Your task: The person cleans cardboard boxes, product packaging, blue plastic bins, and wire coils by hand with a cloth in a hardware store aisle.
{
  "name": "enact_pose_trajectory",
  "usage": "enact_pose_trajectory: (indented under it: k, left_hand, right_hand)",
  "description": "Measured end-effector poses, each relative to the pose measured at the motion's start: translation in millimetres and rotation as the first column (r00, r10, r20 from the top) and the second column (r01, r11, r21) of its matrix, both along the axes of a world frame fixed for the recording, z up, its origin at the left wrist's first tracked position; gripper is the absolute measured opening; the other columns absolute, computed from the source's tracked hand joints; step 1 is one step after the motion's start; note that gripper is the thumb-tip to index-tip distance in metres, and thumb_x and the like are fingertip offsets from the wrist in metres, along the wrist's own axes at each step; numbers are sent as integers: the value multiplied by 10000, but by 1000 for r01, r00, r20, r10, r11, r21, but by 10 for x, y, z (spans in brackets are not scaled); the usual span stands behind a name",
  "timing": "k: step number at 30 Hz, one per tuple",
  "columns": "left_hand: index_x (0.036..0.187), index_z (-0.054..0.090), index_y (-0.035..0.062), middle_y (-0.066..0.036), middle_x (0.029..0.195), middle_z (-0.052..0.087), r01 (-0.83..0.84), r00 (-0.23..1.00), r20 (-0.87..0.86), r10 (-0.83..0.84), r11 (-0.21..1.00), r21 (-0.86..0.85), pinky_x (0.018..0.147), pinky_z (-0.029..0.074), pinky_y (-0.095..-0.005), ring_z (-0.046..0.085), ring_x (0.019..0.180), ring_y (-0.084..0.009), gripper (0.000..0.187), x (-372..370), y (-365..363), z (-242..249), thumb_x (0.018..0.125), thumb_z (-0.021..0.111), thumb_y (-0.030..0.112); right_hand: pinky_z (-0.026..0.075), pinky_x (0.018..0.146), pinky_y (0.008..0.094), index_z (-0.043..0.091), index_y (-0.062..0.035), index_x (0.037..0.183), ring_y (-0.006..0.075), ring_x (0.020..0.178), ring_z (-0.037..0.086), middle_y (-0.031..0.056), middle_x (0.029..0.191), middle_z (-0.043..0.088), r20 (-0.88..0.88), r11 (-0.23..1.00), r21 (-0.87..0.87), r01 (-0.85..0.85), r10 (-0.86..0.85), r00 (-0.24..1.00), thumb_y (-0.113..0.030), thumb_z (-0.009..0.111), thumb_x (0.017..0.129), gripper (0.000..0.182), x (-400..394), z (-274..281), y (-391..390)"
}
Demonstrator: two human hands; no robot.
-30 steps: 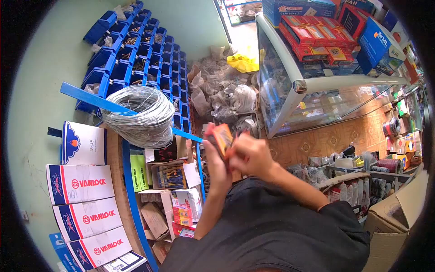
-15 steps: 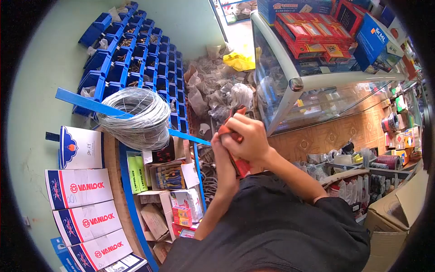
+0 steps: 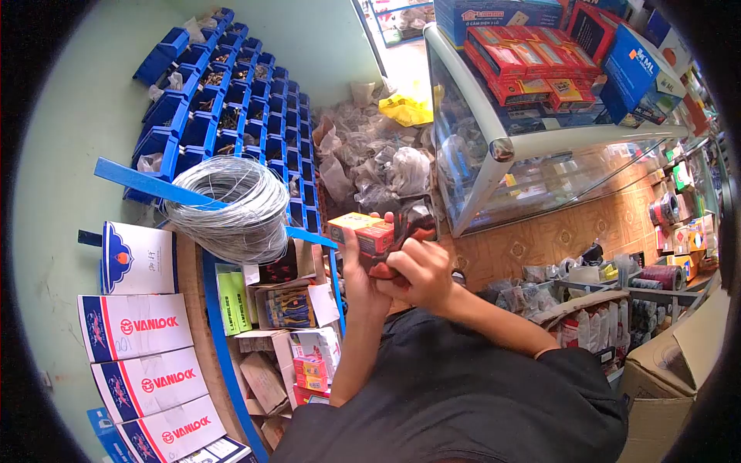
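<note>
A small red and yellow box is held in my left hand, thumb along its near side and fingertips showing over its far edge. My right hand is closed around a crumpled dark red and black cloth, pressed against the right end of the box. Part of the box lies hidden behind the cloth and the fingers. Both hands are close together in front of my chest.
On the left are a coil of wire, blue bins and stacked white boxes. A glass display case carries red boxes. Plastic bags lie on the floor ahead. An open carton stands at lower right.
The box has turned, so its yellow and red faces now show ahead of my left hand. My right hand has come down and slightly right with the cloth.
</note>
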State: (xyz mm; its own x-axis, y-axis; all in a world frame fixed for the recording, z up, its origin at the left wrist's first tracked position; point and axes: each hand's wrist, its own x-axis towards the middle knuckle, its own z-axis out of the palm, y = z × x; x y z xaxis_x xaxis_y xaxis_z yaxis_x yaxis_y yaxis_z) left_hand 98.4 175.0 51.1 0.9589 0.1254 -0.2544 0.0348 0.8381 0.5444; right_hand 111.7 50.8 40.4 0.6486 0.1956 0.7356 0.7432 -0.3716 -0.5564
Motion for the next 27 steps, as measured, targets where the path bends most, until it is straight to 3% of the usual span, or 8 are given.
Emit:
enact_pose_trajectory:
  k: [3,4,11,15,18,20,23,27]
  left_hand:
    - [1420,392,183,-122,1375,519,-75,996,59,71,995,64,1067,461,-446,538,1275,-266,451,-124,-119,39,1038,516,388]
    - [1373,428,73,-134,1322,563,-162,985,72,156,983,91,1055,473,-457,568,1230,-270,448,-152,-191,22,1050,494,375]
    - [1406,379,87,-124,1345,526,-194,969,181,168,972,135,1089,442,-444,534,1269,-281,470,-84,-189,7,1041,513,352]
    - [1505,264,119,-135,1414,453,-135,954,295,48,950,281,1059,465,-505,507,1289,-367,640,-249,-191,19,1004,599,333]
    - [1564,170,150,-145,1455,388,-83,945,327,-18,953,292,1006,504,-511,490,1304,-376,796,-228,-85,-90,964,669,309]
    - [1546,199,102,-130,1436,412,-12,950,308,-60,974,228,989,517,-446,499,1301,-312,817,-232,-29,-118,928,720,219]
    - [1513,243,93,-108,1393,460,31,940,166,-299,557,830,961,526,-369,491,1298,-228,789,-227,233,-331,892,729,108]
    - [1416,422,64,-111,1235,628,-48,952,169,-257,419,907,931,529,-355,639,1108,-217,747,-319,179,-94,782,816,82]
  right_hand:
    - [455,509,370,593,-86,779,249,554,581,73,698,514,-260,958,265,107,-36,965,-172,765,771,192,166,136,26]
    - [468,524,371,599,-65,785,280,564,587,97,719,549,-456,923,311,224,-62,888,-105,730,809,140,219,239,47]
    - [467,532,329,630,-10,856,179,599,622,117,683,587,-437,925,353,137,34,899,-83,657,857,77,54,66,100]
    - [434,535,268,627,-6,852,85,598,556,73,673,586,-672,836,516,188,258,695,-87,592,914,108,399,70,-138]
    - [461,566,292,635,-8,859,147,595,590,86,694,601,-701,898,439,31,321,636,-102,624,879,96,361,225,-397]
    - [484,593,320,638,-16,857,208,618,613,97,731,619,-487,962,245,-123,232,842,-115,649,844,100,352,395,-443]
    - [540,669,384,651,-57,874,288,777,678,102,837,660,-388,954,-4,-299,274,880,-174,711,774,165,228,651,-464]
    - [554,644,406,644,-111,944,301,736,686,80,814,658,-274,911,-273,-309,234,933,-287,699,810,228,157,674,-283]
